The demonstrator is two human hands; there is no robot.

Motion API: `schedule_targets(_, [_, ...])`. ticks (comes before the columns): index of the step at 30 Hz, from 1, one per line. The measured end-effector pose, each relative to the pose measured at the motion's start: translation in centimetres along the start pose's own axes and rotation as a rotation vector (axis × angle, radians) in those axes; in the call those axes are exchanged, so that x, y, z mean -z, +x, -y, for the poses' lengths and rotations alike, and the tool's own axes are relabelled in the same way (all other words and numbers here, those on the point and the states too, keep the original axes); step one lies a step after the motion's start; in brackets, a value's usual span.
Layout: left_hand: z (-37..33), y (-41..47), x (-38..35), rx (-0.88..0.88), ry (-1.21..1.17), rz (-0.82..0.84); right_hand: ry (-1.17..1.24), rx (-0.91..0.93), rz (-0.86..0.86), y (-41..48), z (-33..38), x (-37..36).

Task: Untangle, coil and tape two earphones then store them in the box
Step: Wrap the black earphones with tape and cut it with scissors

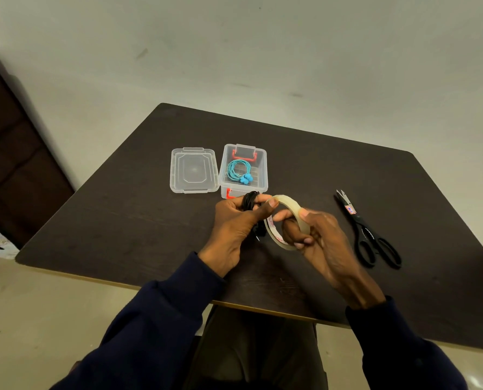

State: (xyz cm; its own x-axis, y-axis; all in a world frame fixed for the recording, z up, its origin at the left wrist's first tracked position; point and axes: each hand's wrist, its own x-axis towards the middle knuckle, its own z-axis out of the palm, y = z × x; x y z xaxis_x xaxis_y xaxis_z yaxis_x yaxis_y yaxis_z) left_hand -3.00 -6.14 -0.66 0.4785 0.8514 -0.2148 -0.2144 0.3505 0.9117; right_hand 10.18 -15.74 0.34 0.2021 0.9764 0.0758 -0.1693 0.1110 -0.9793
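My left hand [236, 220] grips a coiled black earphone [250, 201] just in front of the box, and its thumb presses on the top of the clear tape roll [286, 201]. My right hand [315, 235] holds that tape roll, fingers hooked through its middle. Behind the hands stands the clear plastic box [260, 160] with red latches. A coiled blue earphone [239, 171] lies inside it. The black cable's lower end hangs down between my hands, partly hidden by my left palm.
The box's clear lid [194, 170] lies flat to the left of the box. Black scissors [368, 232] lie on the dark table [122, 215] to the right of my hands. The table's front edge runs just below my wrists.
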Motion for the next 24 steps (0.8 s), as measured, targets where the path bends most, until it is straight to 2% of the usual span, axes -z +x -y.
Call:
schedule_targets(5, [-0.01,0.04,0.01,0.025,-0.009,-0.007,0.056,-0.033,0.131,0.00,0.50,0.23])
schedule_targets(8, [0.02,0.09,0.10,0.016,-0.011,-0.004,0.034,-0.021,0.153,0.04,0.62,0.28])
schedule_targets(15, [-0.02,0.38,0.28,-0.052,-0.037,-0.009,-0.054,0.048,-0.055,-0.27,0.26,0.33])
schedule_targets(21, [0.27,0.07,-0.11,-0.230,0.075,-0.024,-0.042,0.000,-0.193,-0.61,0.41,-0.32])
schedule_targets(24, [0.42,0.07,-0.13,-0.246,0.099,-0.022,-0.044,-0.026,-0.244,-0.41,0.52,-0.56])
